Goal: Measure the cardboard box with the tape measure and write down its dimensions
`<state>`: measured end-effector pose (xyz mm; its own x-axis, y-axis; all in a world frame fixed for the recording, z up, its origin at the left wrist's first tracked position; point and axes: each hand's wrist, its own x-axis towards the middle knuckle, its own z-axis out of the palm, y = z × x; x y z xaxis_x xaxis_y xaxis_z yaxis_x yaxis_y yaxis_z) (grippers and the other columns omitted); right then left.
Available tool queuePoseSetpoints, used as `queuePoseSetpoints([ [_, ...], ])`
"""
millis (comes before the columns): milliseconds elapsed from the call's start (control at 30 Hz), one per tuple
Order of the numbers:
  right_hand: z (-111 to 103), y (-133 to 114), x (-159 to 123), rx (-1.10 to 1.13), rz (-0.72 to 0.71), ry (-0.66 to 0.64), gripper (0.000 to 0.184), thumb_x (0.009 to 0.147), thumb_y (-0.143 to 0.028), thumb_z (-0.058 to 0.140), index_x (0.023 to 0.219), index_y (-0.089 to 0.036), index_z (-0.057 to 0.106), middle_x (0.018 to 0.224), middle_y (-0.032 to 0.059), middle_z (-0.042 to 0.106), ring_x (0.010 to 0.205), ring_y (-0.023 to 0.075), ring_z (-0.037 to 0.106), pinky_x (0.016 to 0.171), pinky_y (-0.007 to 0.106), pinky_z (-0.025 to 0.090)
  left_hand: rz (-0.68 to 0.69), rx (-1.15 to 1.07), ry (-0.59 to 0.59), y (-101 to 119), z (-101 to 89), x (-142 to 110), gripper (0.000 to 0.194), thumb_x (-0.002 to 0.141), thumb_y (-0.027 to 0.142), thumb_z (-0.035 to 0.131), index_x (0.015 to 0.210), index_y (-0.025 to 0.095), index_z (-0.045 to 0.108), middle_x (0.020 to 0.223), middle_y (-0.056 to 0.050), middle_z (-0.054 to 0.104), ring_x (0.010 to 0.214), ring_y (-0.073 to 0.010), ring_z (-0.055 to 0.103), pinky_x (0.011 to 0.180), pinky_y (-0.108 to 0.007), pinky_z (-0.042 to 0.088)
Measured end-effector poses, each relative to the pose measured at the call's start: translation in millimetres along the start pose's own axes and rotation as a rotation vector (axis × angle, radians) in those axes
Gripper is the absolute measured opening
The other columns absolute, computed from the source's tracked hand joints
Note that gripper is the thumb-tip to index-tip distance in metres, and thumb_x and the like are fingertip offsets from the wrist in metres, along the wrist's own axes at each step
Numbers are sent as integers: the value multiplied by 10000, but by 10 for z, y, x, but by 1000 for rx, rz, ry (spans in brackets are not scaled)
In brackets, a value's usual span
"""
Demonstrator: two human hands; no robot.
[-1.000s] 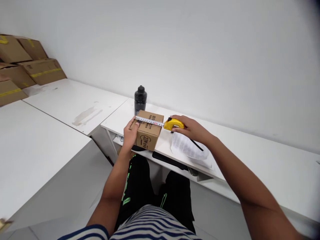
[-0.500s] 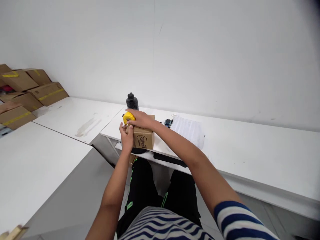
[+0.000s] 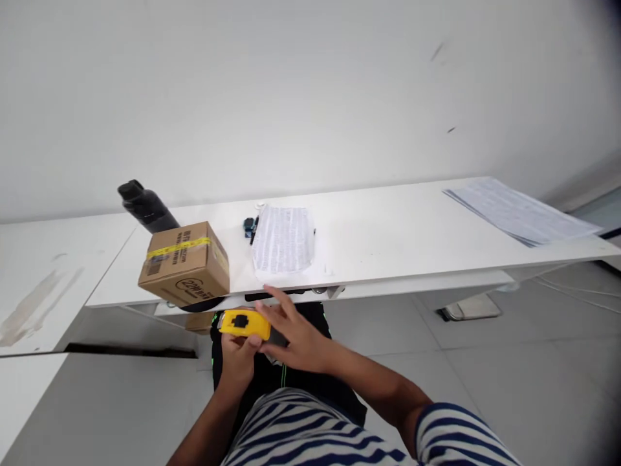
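Note:
A yellow tape measure (image 3: 256, 327) with a black button is held low in front of the desk, above my lap. My left hand (image 3: 237, 364) grips it from below, thumb along its near side. At its right end is my right hand (image 3: 305, 342), fingers spread and extended; whether the fingertips touch the case I cannot tell. Up and to the left, a taped cardboard box (image 3: 182, 265) stands at the desk's front edge, apart from both hands. Behind it a black bottle (image 3: 149, 210) shows in part.
Printed papers (image 3: 284, 239) lie on the white desk (image 3: 383, 239), with a dark watch-like item (image 3: 249, 224) beside them. A second paper stack (image 3: 521, 210) lies at the far right. Another white table (image 3: 29, 388) stands at the left. A flat pale object (image 3: 473, 307) is on the floor.
The tape measure has come off the box and down toward my body. Both hands have left the box, and my right hand has spread its fingers. The view has swung right.

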<state>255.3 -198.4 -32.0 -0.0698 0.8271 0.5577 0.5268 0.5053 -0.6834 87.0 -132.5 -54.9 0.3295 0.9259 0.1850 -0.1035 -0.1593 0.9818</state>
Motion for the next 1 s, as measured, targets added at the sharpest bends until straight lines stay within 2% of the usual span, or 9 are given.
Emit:
queuePoseSetpoints([
  [100, -678, 584, 9, -281, 263, 25, 407, 949, -375, 545, 1353, -334, 576, 1300, 73, 625, 1067, 241, 640, 970, 462, 502, -77, 208, -140, -112, 235, 158, 489, 640, 507, 812, 990, 214, 637, 899, -52, 711, 786, -230, 700, 728, -383, 588],
  [200, -1284, 1272, 331, -736, 617, -91, 437, 997, -220, 368, 1393, -196, 552, 1189, 154, 652, 1039, 264, 637, 898, 416, 492, 25, 495, -336, -151, 475, 325, 512, 614, 432, 833, 1032, 229, 618, 1253, -88, 661, 931, -243, 694, 809, -407, 567],
  [267, -1481, 1630, 582, -757, 618, -179, 440, 984, -234, 423, 1407, -196, 540, 1212, 153, 642, 1008, 260, 648, 862, 373, 489, 97, 697, -444, -183, 639, 407, 486, 618, 458, 825, 993, 235, 610, 1493, -94, 491, 958, -254, 693, 816, -425, 552],
  [367, -1501, 1915, 824, -733, 543, -280, 407, 971, -246, 474, 1362, -230, 585, 1175, 128, 660, 983, 243, 656, 834, 335, 480, 85, 911, -483, -257, 841, 491, 453, 666, 528, 776, 963, 237, 595, 1606, -89, 323, 932, -279, 706, 749, -433, 542],
  [500, -1432, 2005, 800, -728, 444, -309, 355, 959, -219, 487, 1281, -177, 629, 1266, 163, 619, 1153, 282, 581, 955, 394, 430, 22, 1018, -448, -345, 952, 527, 490, 686, 552, 752, 1019, 235, 581, 1610, -104, 310, 967, -319, 701, 722, -448, 537],
  [633, -1373, 2068, 690, -686, 440, -218, 624, 945, -232, 460, 1531, -124, 274, 1361, 159, 585, 1229, 269, 536, 1011, 423, 421, 26, 1067, -490, -368, 942, 507, 487, 713, 546, 731, 1052, 232, 577, 1634, -80, 259, 1043, -314, 681, 746, -436, 546],
  [733, -1250, 2126, 718, -598, 378, -117, 873, 872, -215, 510, 1579, -130, 4, 1404, 116, 584, 1337, 284, 459, 1090, 477, 371, 31, 1144, -508, -366, 927, 505, 527, 720, 565, 722, 1097, 231, 570, 1645, -52, 233, 1062, -281, 675, 759, -405, 558],
  [833, -1106, 2151, 817, -602, 264, -135, 878, 825, -177, 514, 1583, -151, 70, 1449, 95, 555, 1429, 310, 350, 1146, 538, 285, 58, 1227, -523, -374, 920, 511, 550, 714, 568, 732, 1112, 224, 570, 1649, -37, 224, 1056, -264, 676, 757, -389, 567],
  [1000, -1089, 2156, 871, -798, 82, -284, 577, 905, -141, 435, 1479, -105, 395, 1283, 157, 666, 1295, 292, 511, 1134, 513, 292, 86, 1304, -529, -411, 912, 501, 566, 725, 570, 730, 1146, 230, 564, 1655, -31, 205, 1055, -261, 673, 753, -388, 575],
])
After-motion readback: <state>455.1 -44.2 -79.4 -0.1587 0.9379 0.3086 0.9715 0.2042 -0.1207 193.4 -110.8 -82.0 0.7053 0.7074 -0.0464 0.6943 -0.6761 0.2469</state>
